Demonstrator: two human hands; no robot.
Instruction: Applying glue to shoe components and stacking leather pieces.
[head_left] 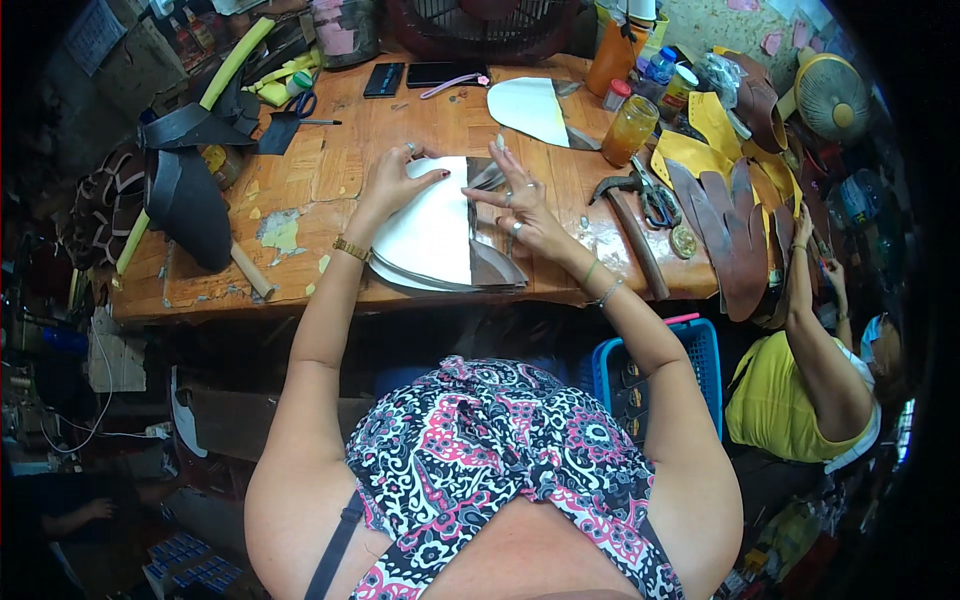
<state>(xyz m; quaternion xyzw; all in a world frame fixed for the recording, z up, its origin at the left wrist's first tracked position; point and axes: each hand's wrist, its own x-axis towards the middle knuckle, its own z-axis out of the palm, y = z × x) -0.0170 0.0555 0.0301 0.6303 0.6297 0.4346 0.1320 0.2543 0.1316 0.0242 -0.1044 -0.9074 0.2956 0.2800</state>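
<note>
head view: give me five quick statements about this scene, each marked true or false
1. The left hand touches the white sheets. True.
2. The right hand is clenched in a fist. False: it is spread open.
3. The hammer lies left of the white sheets. False: it lies to their right.
4. A gold-coloured band circles the left wrist. True.
5. The basket is red. False: it is blue.

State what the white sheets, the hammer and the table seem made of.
White sheets: probably paper or thin card, matte; thin layered edges show at the bottom.
Hammer: head dark and dull, likely metal; smooth brown handle, possibly wood.
Table: apparently wood, glossy orange-brown, with seams and pale worn patches.
</note>
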